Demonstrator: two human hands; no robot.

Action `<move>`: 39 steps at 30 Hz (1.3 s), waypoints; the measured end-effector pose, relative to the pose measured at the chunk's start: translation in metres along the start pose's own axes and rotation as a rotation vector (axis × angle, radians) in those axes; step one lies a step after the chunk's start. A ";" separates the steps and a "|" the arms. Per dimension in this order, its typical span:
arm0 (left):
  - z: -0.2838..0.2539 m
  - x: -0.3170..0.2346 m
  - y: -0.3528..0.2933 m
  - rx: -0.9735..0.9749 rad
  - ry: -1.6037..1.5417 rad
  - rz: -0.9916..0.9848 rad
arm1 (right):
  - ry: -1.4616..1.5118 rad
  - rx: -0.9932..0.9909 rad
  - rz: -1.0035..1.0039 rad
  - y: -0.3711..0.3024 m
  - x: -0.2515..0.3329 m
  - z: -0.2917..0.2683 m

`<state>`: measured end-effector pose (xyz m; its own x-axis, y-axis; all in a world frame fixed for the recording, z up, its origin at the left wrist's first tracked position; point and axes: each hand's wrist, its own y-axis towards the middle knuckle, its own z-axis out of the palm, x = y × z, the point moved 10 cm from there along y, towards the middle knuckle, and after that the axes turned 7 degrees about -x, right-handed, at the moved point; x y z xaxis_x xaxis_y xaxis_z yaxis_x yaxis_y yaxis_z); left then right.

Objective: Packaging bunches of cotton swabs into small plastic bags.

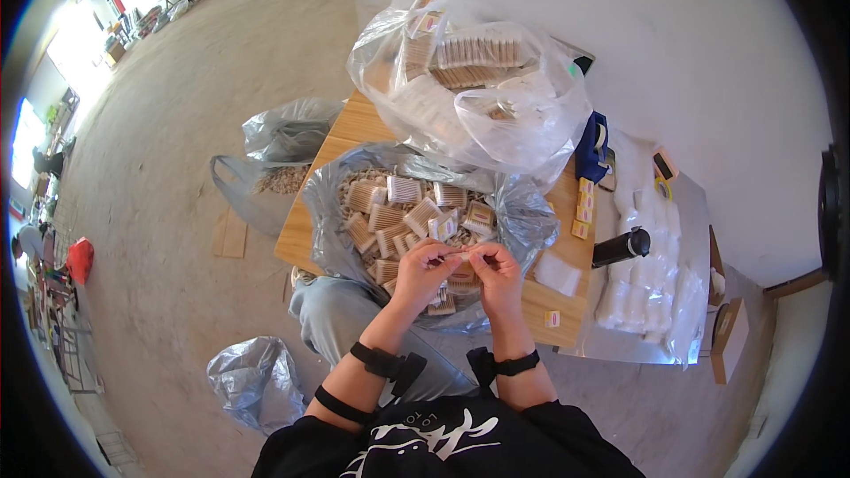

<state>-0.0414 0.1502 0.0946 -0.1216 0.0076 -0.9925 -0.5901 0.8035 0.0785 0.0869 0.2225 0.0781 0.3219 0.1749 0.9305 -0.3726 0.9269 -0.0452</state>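
Note:
My left hand (423,273) and my right hand (496,273) meet over an open grey plastic bag (329,228). Both are closed, fingertips pinched together around something small and whitish that the fingers mostly hide. Inside the bag lie many flat packs of thin, pale-tipped sticks (405,189), resembling cotton swabs, on a layer of small loose beige pieces. A pack with a printed label (479,216) sits just beyond my right hand. Part of another labelled pack (462,276) shows below my fingertips.
Behind stands a large clear bag (522,137) of stacked packs on the wooden table (359,124). To the right are a blue tape dispenser (591,149), small yellow boxes (584,201), a black flask (622,248) and white plastic-wrapped bundles (651,257). A grey bag (257,382) lies on the floor.

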 end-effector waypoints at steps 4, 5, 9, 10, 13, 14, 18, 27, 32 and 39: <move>0.002 0.000 0.003 -0.020 -0.082 -0.008 | 0.058 -0.003 -0.024 0.003 -0.001 -0.002; 0.003 -0.002 0.004 -0.025 -0.082 -0.010 | 0.087 -0.018 -0.009 0.004 -0.003 -0.004; 0.003 0.023 0.001 -0.053 -0.242 -0.254 | 0.165 -0.069 0.033 0.006 -0.011 -0.012; 0.002 0.029 0.001 -0.046 -0.238 -0.247 | 0.212 -0.068 0.068 0.006 -0.014 -0.011; 0.002 0.036 0.000 -0.059 -0.325 -0.255 | 0.271 -0.078 0.106 0.005 -0.016 -0.010; 0.002 0.037 0.000 -0.081 -0.414 -0.271 | 0.284 -0.089 0.109 0.005 -0.017 -0.011; 0.003 0.035 -0.002 -0.125 -0.506 -0.294 | 0.337 -0.125 0.141 0.004 -0.020 -0.013; -0.013 0.014 0.005 -0.178 -0.098 -0.045 | -0.122 0.009 0.084 0.001 -0.012 0.005; -0.014 -0.014 0.002 -0.198 0.101 0.113 | -0.292 -0.044 -0.147 0.003 0.009 0.002; -0.009 -0.011 0.004 -0.090 0.065 0.075 | -0.460 -0.024 -0.243 -0.002 0.019 0.010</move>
<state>-0.0496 0.1474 0.1066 -0.2180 0.0249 -0.9756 -0.6462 0.7454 0.1634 0.0853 0.2208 0.0997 -0.0214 -0.2056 0.9784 -0.3134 0.9307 0.1887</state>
